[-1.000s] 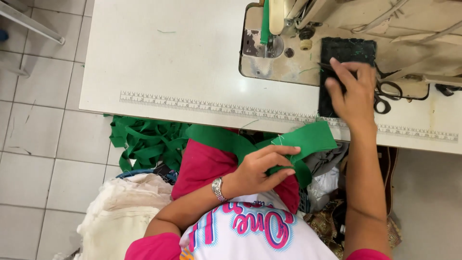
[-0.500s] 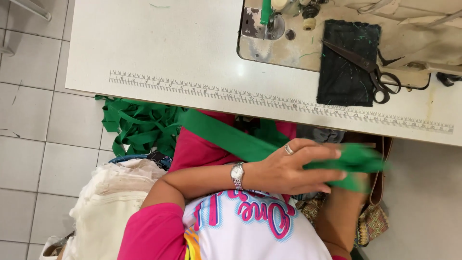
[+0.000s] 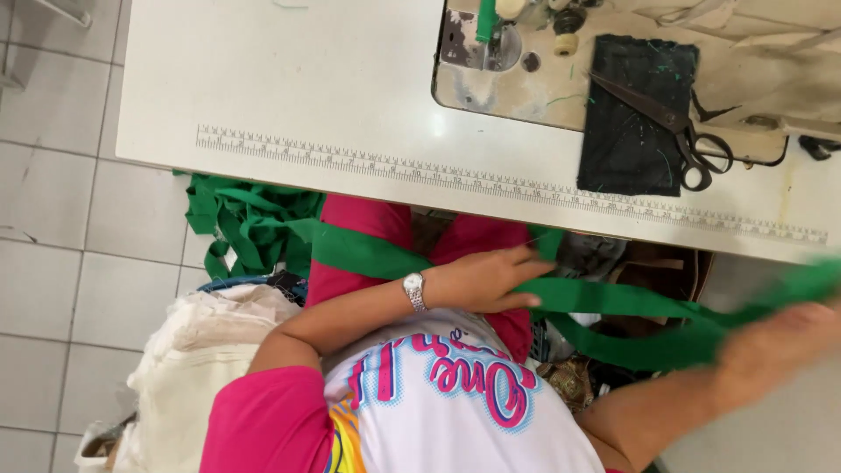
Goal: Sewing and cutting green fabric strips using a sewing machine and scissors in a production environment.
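Note:
A long green fabric strip (image 3: 613, 302) runs across my lap, from a heap of green strips (image 3: 250, 223) at the left out to the right. My left hand (image 3: 486, 280), with a wristwatch, rests on the strip with fingers flat and extended. My right hand (image 3: 775, 346) is blurred at the far right and grips the strip's other end, pulled out to the side below the table edge.
The white sewing table (image 3: 289, 96) carries a ruler strip (image 3: 491, 180) along its front edge. A sewing machine bed (image 3: 517, 66), a black cloth (image 3: 635, 114) and scissors (image 3: 679, 127) lie at the back right. A cream fabric bundle (image 3: 197, 377) sits on the tiled floor at left.
My right hand left the black cloth on the table, came down and has drawn the green strip out to the right. My left hand shifted left along the strip.

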